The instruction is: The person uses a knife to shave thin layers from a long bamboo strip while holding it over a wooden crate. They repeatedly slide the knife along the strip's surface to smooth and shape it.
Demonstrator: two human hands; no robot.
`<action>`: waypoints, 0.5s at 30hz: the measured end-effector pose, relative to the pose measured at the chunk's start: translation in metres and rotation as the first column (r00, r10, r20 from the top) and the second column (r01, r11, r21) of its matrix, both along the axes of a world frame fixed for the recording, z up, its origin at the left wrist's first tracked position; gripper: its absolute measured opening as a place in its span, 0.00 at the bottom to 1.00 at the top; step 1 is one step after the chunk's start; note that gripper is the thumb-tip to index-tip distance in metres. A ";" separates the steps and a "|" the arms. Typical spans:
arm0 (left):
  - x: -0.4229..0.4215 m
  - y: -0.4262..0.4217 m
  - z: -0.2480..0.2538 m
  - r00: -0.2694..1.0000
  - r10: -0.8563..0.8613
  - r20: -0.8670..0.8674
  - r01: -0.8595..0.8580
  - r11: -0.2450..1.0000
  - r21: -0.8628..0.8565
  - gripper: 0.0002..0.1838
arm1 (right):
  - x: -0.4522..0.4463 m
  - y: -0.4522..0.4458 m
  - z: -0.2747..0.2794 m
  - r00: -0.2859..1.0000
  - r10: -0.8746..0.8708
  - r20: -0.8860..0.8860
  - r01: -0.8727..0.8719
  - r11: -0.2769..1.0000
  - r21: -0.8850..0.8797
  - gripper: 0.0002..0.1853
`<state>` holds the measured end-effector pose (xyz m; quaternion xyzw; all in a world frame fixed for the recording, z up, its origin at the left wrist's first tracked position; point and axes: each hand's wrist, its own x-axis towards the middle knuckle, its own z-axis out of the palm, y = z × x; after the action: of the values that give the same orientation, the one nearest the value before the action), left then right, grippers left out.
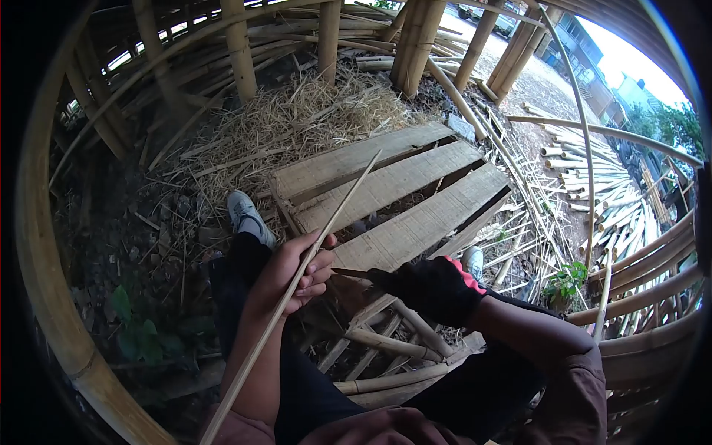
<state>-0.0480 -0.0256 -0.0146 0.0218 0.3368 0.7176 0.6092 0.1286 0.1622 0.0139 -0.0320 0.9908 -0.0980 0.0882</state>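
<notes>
"Shadow is blurring much of the ground on our left, and the frame's bottom edge is cutting off the near end of the bamboo strip (280,311). What else are we missing?"

"Our black glove is hiding most of the right fingers and the handle of the narrow dark tool (351,273). We are not making out whether its tip is touching the left fingers."

"Where are we holding the strip?"

"We are curling the bare left hand (300,271) closed on it, the strip crossing the palm side, with the thumb tip showing beyond it. The gloved right hand (434,289) is closing around the tool, just beside the left fingers and apart from the strip."

"And which way is the strip pointing?"

"Its long axis is slanting from the lower left, along our left forearm (256,363), up and rightward. Its thin far end is reaching across our view of the slatted wooden platform (419,222), and we are seeing straw (319,111) behind."
</notes>
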 end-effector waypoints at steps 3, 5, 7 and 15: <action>0.000 0.000 0.003 1.000 -0.002 -0.007 0.002 1.000 -0.010 0.13 | 0.006 0.057 -0.009 0.994 -0.085 -0.062 0.099 0.955 0.281 0.23; 0.002 0.001 0.003 1.000 -0.006 -0.006 0.006 1.000 -0.006 0.13 | 0.010 0.107 -0.016 0.980 -0.178 -0.089 0.199 0.882 0.428 0.24; 0.003 0.002 0.003 1.000 -0.012 -0.016 0.012 1.000 -0.013 0.13 | 0.011 0.118 -0.009 0.964 -0.253 -0.079 0.255 0.812 0.525 0.25; 0.007 0.003 0.005 0.999 -0.018 -0.029 0.017 0.999 -0.035 0.12 | 0.021 0.017 -0.001 0.994 0.083 -0.070 -0.066 0.976 0.209 0.29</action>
<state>-0.0413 -0.0226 -0.0099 0.0245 0.3579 0.7059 0.6108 0.1493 0.1795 0.0127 -0.0637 0.9964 0.0101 0.0558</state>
